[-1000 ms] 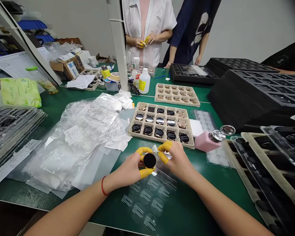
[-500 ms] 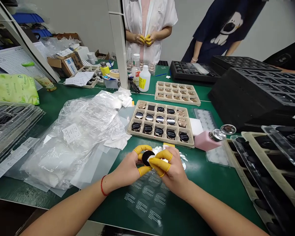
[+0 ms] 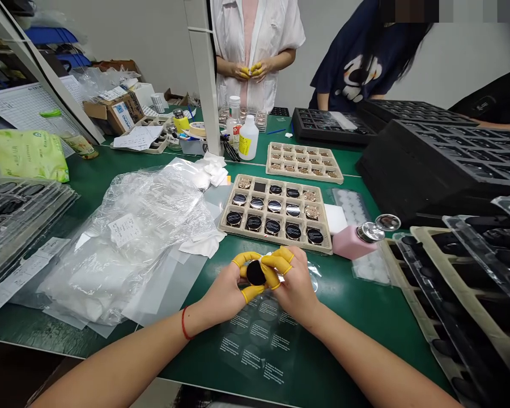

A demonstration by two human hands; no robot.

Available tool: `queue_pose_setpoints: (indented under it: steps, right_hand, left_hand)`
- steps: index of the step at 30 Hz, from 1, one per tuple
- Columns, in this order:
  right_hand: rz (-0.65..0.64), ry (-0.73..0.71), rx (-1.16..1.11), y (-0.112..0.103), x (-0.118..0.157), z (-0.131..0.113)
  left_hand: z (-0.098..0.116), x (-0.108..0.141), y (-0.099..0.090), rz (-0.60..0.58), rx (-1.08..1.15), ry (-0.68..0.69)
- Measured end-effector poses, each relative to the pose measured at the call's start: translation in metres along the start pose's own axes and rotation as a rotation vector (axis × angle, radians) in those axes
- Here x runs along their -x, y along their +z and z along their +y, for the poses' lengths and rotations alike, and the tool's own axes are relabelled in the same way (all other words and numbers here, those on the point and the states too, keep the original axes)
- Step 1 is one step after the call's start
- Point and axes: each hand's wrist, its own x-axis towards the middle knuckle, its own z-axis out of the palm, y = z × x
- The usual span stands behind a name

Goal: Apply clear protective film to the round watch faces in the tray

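Observation:
A round watch head (image 3: 255, 273) with a plain black face is gripped at its rim by my left hand (image 3: 225, 290), between thumb and fingers in yellow finger cots. My right hand (image 3: 296, 286), also in yellow cots, pinches a small white wipe (image 3: 265, 256) at the watch's upper right edge. Most of the wipe is hidden by the fingers. Under both hands lies a clear film sheet (image 3: 259, 340) of round printed stickers. Just beyond is a beige tray (image 3: 276, 239) of watch heads, several with printed film on black faces, a few gold-toned.
At the right stand a pink pump bottle (image 3: 353, 243) and stacked trays (image 3: 425, 294). Crumpled plastic bags (image 3: 127, 238) cover the left side. A second beige tray (image 3: 304, 174) and a white bottle (image 3: 247, 137) stand farther back. Two people are across the table.
My right fingers have shifted up toward the watch's upper edge, uncovering more of its black face. The co-worker in dark clothing has leaned down and to the left.

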Motion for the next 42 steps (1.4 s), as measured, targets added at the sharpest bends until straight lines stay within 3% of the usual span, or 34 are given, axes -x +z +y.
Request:
queue_pose_setpoints:
  steps: [11, 17, 22, 31, 35, 39, 42]
  right_hand:
    - [0.024, 0.090, -0.013, -0.021, -0.008, -0.002]
    - [-0.167, 0.332, 0.009, -0.019, -0.010, 0.011]
    - [-0.315, 0.549, -0.212, -0.021, -0.014, 0.009]
    - [-0.432, 0.705, -0.402, -0.019, -0.017, 0.000]
    - [-0.388, 0.704, -0.562, -0.023, -0.021, 0.005]
    - [-0.287, 0.745, -0.709, -0.041, -0.030, 0.007]
    - [-0.314, 0.751, -0.770, -0.048, -0.031, -0.001]
  left_hand:
    - [0.007, -0.001, -0.007, 0.086, 0.063, -0.045]
    - [0.000, 0.000, -0.010, 0.047, 0.076, 0.097]
    - [-0.011, 0.000, -0.012, 0.093, -0.163, 0.219]
    - [-0.012, 0.000, -0.009, 0.055, -0.123, 0.252]
    - [-0.010, 0.000, -0.007, 0.023, -0.049, 0.210]
    - [-0.004, -0.003, -0.009, -0.032, 0.040, 0.102]
    - [0.001, -0.004, -0.009, -0.071, 0.016, 0.019]
